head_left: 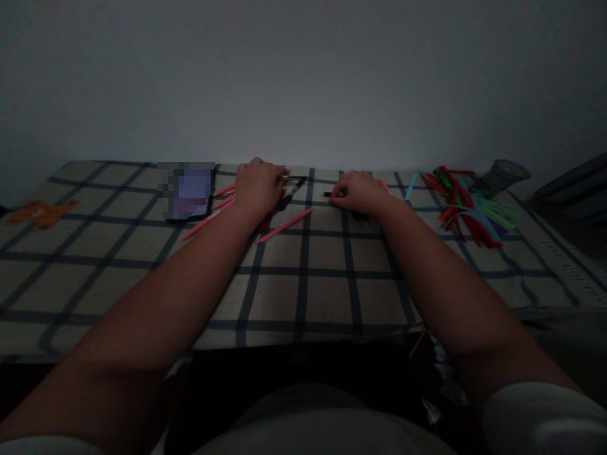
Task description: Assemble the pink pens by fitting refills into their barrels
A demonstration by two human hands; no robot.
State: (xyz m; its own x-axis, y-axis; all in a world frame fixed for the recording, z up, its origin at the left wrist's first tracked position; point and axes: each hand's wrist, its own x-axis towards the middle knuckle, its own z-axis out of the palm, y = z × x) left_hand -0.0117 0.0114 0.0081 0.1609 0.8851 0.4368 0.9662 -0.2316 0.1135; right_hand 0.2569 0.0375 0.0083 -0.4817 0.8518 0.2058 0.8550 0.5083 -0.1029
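Observation:
My left hand [260, 188] is over the far middle of the table, fingers bent and closed. A thin dark rod [300, 177] shows at its fingertips; whether they grip it is unclear. Just beneath those fingers lies a black pen-like stick with a pale section [294, 191]. Across a small gap, my right hand [361, 191] pinches a short black cylinder [327, 194] between thumb and fingers. Several pink sticks like pencils [203, 224] lie under and beside my left wrist, and a single pink stick [284, 226] rests between my forearms.
A checked cloth [275, 297] covers the table, which meets a plain wall [303, 82]. At left are a phone [192, 193] and a flat orange figure [42, 213]. Right holds a pile of coloured strips [467, 212] and a clear cup on its side [502, 177].

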